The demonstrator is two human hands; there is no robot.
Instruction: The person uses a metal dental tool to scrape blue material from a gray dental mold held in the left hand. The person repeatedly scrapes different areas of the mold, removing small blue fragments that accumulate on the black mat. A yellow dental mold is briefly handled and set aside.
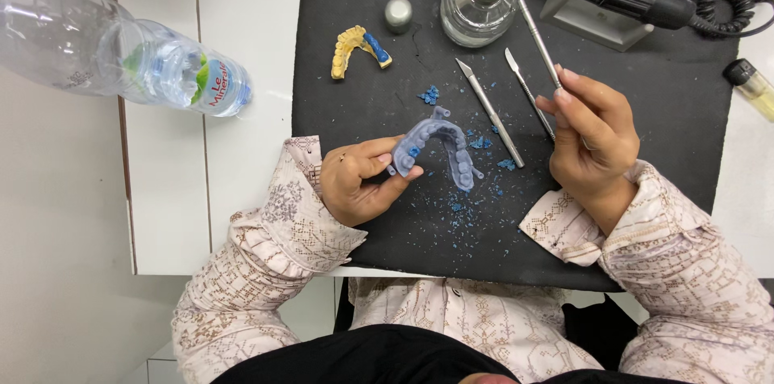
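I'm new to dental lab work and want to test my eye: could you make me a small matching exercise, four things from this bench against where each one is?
Things:
1. grey-blue dental arch model
2. yellow dental model
3. thin metal instrument
4. plastic water bottle

Places:
A. lying on the white counter
B. held in the right hand
C. lying on the black mat, far side
D. held in the left hand

Pairs: 1-D, 2-C, 3-B, 4-A
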